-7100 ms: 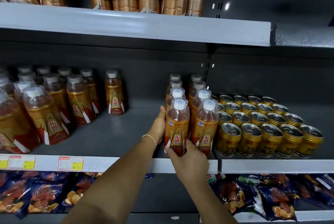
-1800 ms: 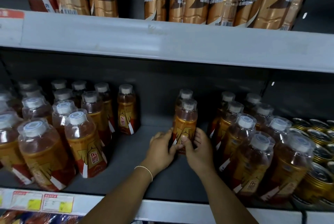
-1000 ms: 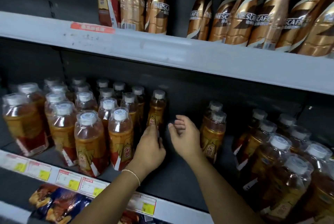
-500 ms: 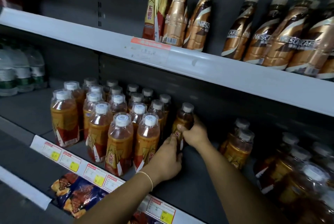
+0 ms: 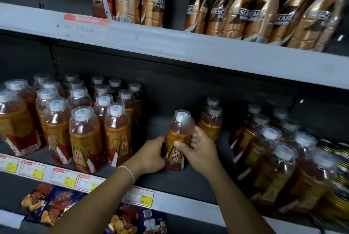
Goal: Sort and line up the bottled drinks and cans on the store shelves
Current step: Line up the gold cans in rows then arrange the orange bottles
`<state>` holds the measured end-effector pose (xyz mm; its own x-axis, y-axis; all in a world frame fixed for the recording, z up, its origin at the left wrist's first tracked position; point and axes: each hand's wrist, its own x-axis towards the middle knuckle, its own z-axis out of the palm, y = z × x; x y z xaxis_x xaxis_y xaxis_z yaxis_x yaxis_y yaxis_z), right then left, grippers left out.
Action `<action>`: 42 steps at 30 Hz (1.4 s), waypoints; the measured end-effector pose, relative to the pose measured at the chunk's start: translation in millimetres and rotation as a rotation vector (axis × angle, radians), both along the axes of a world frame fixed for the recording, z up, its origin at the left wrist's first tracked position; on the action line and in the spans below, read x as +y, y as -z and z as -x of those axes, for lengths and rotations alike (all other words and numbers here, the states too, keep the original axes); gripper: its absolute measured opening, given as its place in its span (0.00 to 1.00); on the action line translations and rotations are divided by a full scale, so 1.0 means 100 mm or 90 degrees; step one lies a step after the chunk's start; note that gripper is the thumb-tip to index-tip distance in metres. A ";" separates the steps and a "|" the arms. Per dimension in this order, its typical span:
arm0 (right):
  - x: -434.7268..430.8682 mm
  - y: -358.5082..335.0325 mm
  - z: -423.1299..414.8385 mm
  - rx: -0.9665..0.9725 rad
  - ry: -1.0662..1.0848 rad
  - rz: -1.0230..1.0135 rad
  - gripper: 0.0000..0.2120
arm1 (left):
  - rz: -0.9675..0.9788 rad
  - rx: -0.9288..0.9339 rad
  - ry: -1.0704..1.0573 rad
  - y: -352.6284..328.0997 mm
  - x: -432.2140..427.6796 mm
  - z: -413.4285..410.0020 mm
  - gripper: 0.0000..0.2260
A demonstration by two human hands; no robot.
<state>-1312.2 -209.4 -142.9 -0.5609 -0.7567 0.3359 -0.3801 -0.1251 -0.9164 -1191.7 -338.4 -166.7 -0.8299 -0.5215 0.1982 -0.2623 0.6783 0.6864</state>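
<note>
An amber drink bottle (image 5: 178, 139) with a white cap and a gold-and-red label stands in the open gap of the middle shelf (image 5: 160, 181). My left hand (image 5: 151, 155) grips its lower left side and my right hand (image 5: 198, 149) wraps its right side, thumb across the label. A block of several matching bottles (image 5: 85, 132) stands in rows to the left. Two more bottles (image 5: 210, 120) stand just behind my right hand. Another group of bottles (image 5: 273, 158) fills the right side.
Gold cans (image 5: 340, 177) show blurred at the far right. Brown and gold coffee bottles (image 5: 236, 7) line the upper shelf (image 5: 188, 50). Price tags (image 5: 64, 177) run along the middle shelf's front edge. Snack bags (image 5: 56, 201) lie on the shelf below.
Both hands have carried the single bottle from beside the left block toward the right and forward, into the gap. The view has swung right.
</note>
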 end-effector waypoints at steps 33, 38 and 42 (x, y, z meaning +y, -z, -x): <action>0.78 0.61 0.37 -0.032 0.134 -0.084 0.22 | 0.020 0.112 0.055 0.31 0.74 0.58 0.27; 0.77 0.60 0.35 -0.038 0.153 -0.108 0.27 | 0.019 0.118 0.047 0.35 0.75 0.58 0.28; 0.78 0.57 0.33 -0.040 0.158 -0.100 0.26 | 0.023 0.103 0.051 0.35 0.75 0.59 0.29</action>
